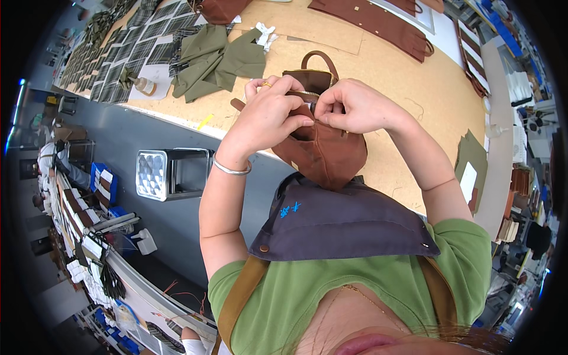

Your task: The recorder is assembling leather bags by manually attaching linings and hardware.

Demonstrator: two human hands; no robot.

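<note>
A reddish-brown bag [328,155] with a top loop handle and a brass-coloured zipper [305,92] stands at the near edge of the work table, tilted toward me. Its zipped mouth is partly spread, showing a dark interior. My left hand [273,111], with a bracelet at the wrist and a ring, pinches the fabric at the left of the opening. Opposite it, my right hand [354,106] has thumb and forefinger pressed together on the bag's edge near the central seam. A small whitish bit shows between the hands. What exactly lies under the fingertips is hidden.
Olive fabric pieces [222,62], plaid panels [127,62] and a small bottle [144,86] lie at the table's far left. Brown bag parts [378,26] lie at the back. A metal stool [171,173] stands on the floor left. An olive panel [471,168] sits at right.
</note>
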